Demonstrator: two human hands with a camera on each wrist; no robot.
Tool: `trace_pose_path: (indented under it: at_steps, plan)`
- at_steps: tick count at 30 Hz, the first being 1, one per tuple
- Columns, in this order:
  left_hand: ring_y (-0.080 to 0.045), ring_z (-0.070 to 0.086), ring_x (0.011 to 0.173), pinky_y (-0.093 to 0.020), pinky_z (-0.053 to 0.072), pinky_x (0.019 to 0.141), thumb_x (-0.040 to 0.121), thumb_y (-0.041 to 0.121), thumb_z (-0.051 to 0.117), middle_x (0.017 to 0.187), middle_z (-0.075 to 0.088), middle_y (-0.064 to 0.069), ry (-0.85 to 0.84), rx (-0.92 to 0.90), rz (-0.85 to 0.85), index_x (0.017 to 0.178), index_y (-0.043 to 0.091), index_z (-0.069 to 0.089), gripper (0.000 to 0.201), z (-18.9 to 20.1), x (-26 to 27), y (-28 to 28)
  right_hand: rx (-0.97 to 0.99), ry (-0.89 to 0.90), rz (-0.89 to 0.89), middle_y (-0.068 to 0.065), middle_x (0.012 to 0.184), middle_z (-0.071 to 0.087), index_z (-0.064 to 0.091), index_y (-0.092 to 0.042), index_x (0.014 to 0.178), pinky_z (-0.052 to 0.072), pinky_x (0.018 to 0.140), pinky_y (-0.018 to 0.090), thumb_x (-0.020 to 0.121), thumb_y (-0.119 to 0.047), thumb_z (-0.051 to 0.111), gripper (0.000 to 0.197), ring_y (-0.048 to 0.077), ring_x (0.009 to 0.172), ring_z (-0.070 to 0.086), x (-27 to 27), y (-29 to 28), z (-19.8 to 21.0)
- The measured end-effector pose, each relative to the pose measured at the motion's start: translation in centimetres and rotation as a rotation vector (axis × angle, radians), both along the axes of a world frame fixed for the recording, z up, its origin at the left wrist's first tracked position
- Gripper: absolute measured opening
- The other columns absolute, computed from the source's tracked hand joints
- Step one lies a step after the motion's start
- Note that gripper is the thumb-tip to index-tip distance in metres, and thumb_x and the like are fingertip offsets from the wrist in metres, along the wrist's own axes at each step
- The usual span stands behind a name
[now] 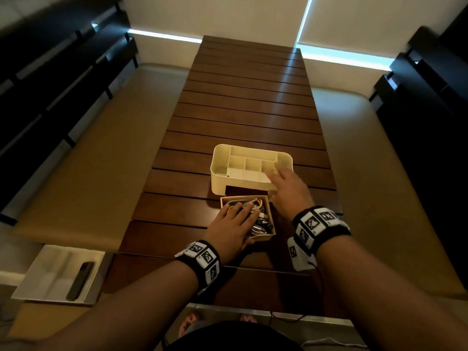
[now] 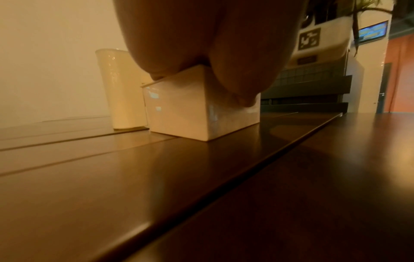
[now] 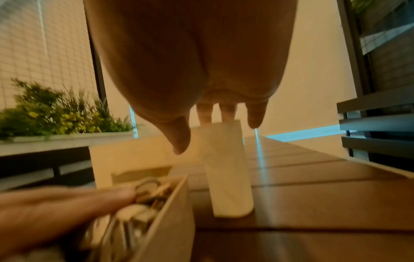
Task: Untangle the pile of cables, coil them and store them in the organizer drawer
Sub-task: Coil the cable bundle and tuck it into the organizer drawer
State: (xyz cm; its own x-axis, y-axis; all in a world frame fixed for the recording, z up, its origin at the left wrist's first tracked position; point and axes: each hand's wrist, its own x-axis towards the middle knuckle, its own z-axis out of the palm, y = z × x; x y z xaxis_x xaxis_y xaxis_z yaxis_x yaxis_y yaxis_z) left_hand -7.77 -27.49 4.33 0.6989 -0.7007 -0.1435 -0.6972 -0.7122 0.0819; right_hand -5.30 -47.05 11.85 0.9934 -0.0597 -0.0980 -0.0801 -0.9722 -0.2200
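- Lying flat on the cables (image 1: 255, 219), the left hand (image 1: 233, 230) is pressing them down with straight fingers, while its thumb is resting against the near wall of the drawer (image 1: 263, 238).
- The right hand (image 1: 288, 191) is hovering with relaxed, spread fingers over the right end of the organizer (image 1: 220, 183), grasping nothing; the right wrist view is too blurred to tell whether the fingertips (image 3: 254, 117) are touching its rim.
- The drawer is sitting pulled out of the organizer, skewed on the table (image 1: 248, 97) just in front of the empty slot, with the cables filling it.
- The organizer's top compartments are standing empty.
- A white tray (image 1: 33, 279) holding a dark phone-like object (image 1: 79, 281) is lying lower left, beside the table.
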Motion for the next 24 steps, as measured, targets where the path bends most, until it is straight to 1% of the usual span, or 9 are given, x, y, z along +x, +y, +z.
trace_pose_path:
  at_steps: [2,4,9,13,16,18,20,22,24]
  plan:
    - [-0.029,0.007,0.154,-0.045,0.000,0.123,0.102,0.055,0.035,0.170,0.001,-0.003,0.005,-0.012,-0.002,0.160,0.026,-0.002,0.075,-0.2,0.0,0.1,0.041,0.049,0.011,-0.007,0.167,0.013,0.046,-0.032,0.145,0.047,0.104,0.043,0.101,-0.017,0.048,0.047,0.024,0.139,0.041,0.3,0.5,-0.6]
    - [-0.030,0.011,0.154,-0.047,0.003,0.123,0.102,0.054,0.036,0.169,0.007,-0.004,-0.013,-0.030,-0.007,0.161,0.025,0.005,0.073,-0.4,0.0,0.2,0.050,0.039,0.044,-0.012,0.166,0.017,0.054,-0.032,0.137,0.051,0.096,0.043,0.100,-0.014,0.047,0.042,0.026,0.132,0.049,0.4,1.4,-0.7]
    - [-0.031,0.022,0.151,-0.048,0.007,0.123,0.100,0.055,0.039,0.166,0.022,-0.006,-0.044,-0.051,-0.052,0.159,0.023,0.020,0.069,-0.9,0.0,0.5,0.001,0.103,0.142,-0.021,0.162,0.022,0.058,-0.035,0.133,0.048,0.098,0.042,0.100,-0.020,0.047,0.037,0.028,0.129,0.052,0.3,2.4,-0.1]
    - [-0.031,0.041,0.142,-0.050,0.027,0.119,0.097,0.058,0.033,0.160,0.037,-0.007,-0.050,-0.075,-0.063,0.156,0.022,0.027,0.069,-1.0,-0.2,1.2,-0.059,0.145,0.157,-0.018,0.159,0.031,0.058,-0.033,0.134,0.049,0.093,0.039,0.101,-0.022,0.050,0.036,0.020,0.127,0.054,-0.2,1.3,0.9]
    - [-0.030,0.038,0.144,-0.050,0.026,0.120,0.097,0.058,0.029,0.160,0.036,-0.006,-0.064,-0.083,-0.046,0.157,0.022,0.025,0.070,-0.8,-0.3,1.3,-0.083,0.151,0.209,-0.014,0.146,0.047,0.062,-0.029,0.129,0.052,0.087,0.036,0.098,-0.020,0.053,0.033,0.017,0.119,0.058,-0.8,1.1,1.1]
    - [-0.031,0.032,0.147,-0.052,0.023,0.121,0.097,0.057,0.039,0.161,0.034,-0.006,-0.066,-0.073,-0.027,0.158,0.022,0.023,0.072,-0.7,-0.2,1.1,-0.097,0.159,0.248,-0.011,0.138,0.054,0.063,-0.027,0.127,0.053,0.090,0.039,0.097,-0.018,0.053,0.033,0.018,0.114,0.059,-1.5,1.3,1.0]
    - [-0.032,0.028,0.149,-0.054,0.022,0.121,0.097,0.056,0.043,0.161,0.033,-0.005,-0.070,-0.059,-0.028,0.158,0.021,0.021,0.074,-0.7,-0.3,1.1,-0.106,0.156,0.258,-0.009,0.140,0.052,0.060,-0.027,0.130,0.053,0.091,0.042,0.097,-0.017,0.051,0.036,0.019,0.114,0.059,-2.0,1.5,0.8]
    - [-0.030,0.024,0.150,-0.054,0.018,0.122,0.098,0.057,0.041,0.163,0.029,-0.004,-0.081,-0.059,-0.029,0.158,0.022,0.017,0.074,-0.5,-0.4,1.2,-0.149,0.185,0.248,-0.006,0.150,0.042,0.052,-0.025,0.137,0.050,0.096,0.045,0.098,-0.022,0.051,0.040,0.020,0.123,0.054,-2.5,1.8,0.5]
    - [-0.028,0.017,0.152,-0.052,0.008,0.122,0.100,0.058,0.036,0.166,0.020,0.000,-0.080,-0.059,0.000,0.160,0.024,0.009,0.074,-0.4,-0.7,1.2,-0.185,0.107,0.187,0.000,0.161,0.028,0.046,-0.023,0.142,0.038,0.110,0.050,0.097,-0.032,0.053,0.046,0.023,0.138,0.040,-3.5,2.1,0.2]
